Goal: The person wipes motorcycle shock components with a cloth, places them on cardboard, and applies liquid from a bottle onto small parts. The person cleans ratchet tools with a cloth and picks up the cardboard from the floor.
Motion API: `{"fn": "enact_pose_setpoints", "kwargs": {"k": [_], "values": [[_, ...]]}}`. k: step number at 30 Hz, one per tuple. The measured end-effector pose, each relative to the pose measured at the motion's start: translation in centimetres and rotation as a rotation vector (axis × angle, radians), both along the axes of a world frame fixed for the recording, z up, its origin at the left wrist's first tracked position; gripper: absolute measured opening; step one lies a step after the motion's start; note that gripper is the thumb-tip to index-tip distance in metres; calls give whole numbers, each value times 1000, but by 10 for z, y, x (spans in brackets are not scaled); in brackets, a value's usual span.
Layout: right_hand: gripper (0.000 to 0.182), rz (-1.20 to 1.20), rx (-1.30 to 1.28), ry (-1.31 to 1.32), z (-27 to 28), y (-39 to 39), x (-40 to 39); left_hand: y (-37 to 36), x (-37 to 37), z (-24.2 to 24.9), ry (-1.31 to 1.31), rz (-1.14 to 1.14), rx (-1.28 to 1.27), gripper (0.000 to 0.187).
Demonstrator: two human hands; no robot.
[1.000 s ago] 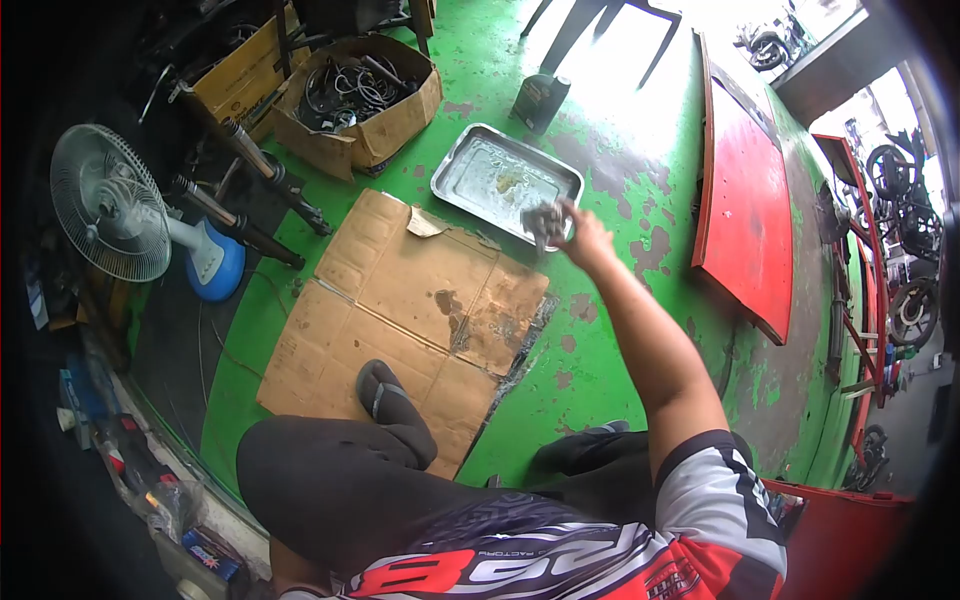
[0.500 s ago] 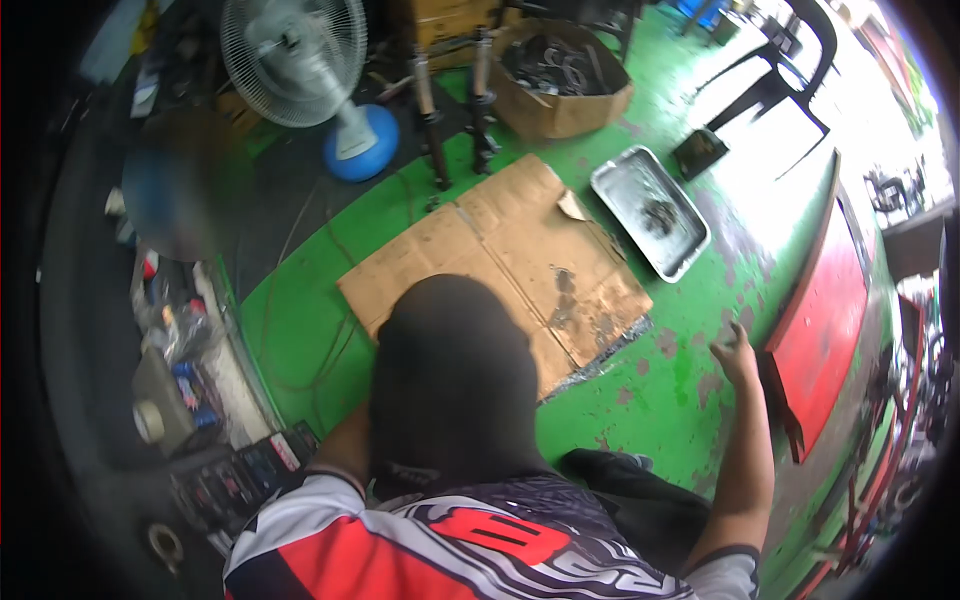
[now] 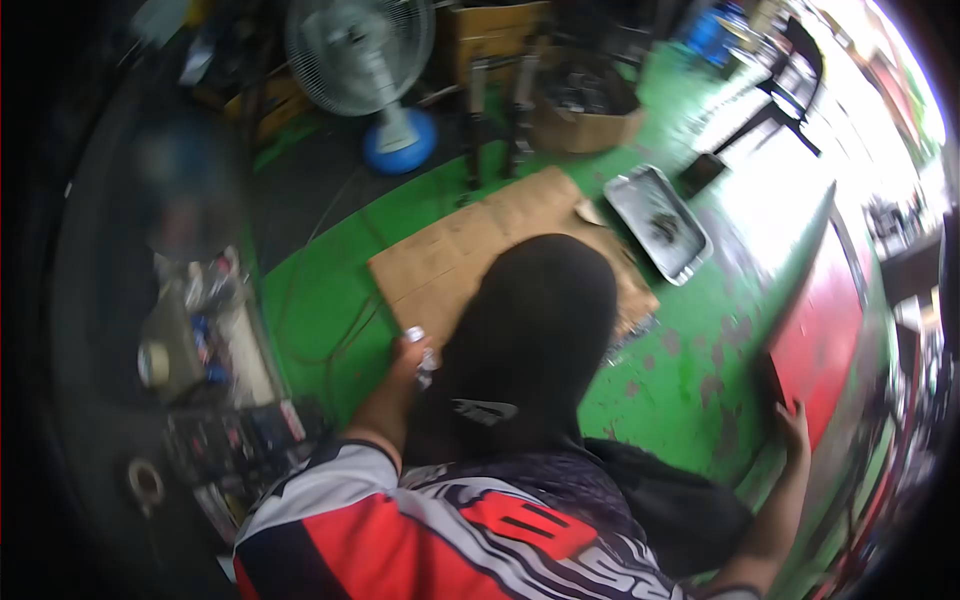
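Note:
On the left, my left hand (image 3: 405, 362) is closed around a small shiny white-and-silver object (image 3: 424, 372); motion blur leaves its kind unclear. It is beside my raised knee (image 3: 540, 320) in black trousers, which covers part of a flat cardboard sheet (image 3: 430, 270). To the right, my right hand (image 3: 793, 430) reaches low, fingers apart, its fingertips right at the near edge of a red panel (image 3: 818, 350). No object shows between those fingers.
A metal tray (image 3: 612, 190) with dark residue sits past the cardboard. Farther back stand a fan (image 3: 400, 145), a cardboard box (image 3: 590, 130) of parts and a black chair (image 3: 790, 85). At left are a tape roll (image 3: 153, 364) and dark cases (image 3: 230, 440).
My right hand has moved down and outward to the red panel's edge. My left hand, hidden behind my knee before, now shows with the shiny object. The view has shifted slightly.

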State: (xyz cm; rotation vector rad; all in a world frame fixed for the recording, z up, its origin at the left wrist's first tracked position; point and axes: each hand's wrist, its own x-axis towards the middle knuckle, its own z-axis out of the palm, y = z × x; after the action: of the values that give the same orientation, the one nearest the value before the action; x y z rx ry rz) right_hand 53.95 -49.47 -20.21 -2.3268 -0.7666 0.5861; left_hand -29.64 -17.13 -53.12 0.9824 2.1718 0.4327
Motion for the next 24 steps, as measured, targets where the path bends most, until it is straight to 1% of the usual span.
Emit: {"fn": "enact_pose_setpoints", "kwargs": {"k": [1,2,3,4,5,6,8,9,10,14,17,19,20,22,24], "values": [[54,-10,1,47,7,1,-10,3,-5,-8,-33,-15,22,53],[50,25,24,89,10,-1,-17,4,-9,-5,-46,-31,17,53],[49,50,-5,149,21,-2,-22,6,-12,-3,-63,-45,9,54],[60,73,37,73,19,-5,-22,9,-10,3,-72,-62,-5,55],[76,-4,-14,50,39,-2,-43,12,-5,9,-79,-85,-17,55],[88,-14,-49,72,51,-1,-51,15,-3,8,-89,-106,-31,56],[89,-9,-92,-131,32,-11,-33,16,6,11,-94,-148,-61,57],[90,-62,-84,-140,45,-11,-53,16,12,11,-96,-171,-78,58],[90,-100,-113,-114,46,-12,-52,17,19,12,-101,-192,-88,58],[92,-146,-232,-182,56,-19,-63,17,42,12,-115,-267,-134,61],[94,-167,-246,-211,50,-37,-60,18,55,11,-119,-308,-169,63],[95,-158,-209,-197,40,-47,-54,21,60,8,-118,-333,-184,64],[94,-147,-231,-288,36,-54,-54,21,62,7,-115,-349,-195,65],[93,-184,-165,-165,34,-67,-58,20,65,5,-103,-393,-221,66],[89,-190,-148,-138,35,-77,-65,22,55,3,-91,-411,-238,67]]}}
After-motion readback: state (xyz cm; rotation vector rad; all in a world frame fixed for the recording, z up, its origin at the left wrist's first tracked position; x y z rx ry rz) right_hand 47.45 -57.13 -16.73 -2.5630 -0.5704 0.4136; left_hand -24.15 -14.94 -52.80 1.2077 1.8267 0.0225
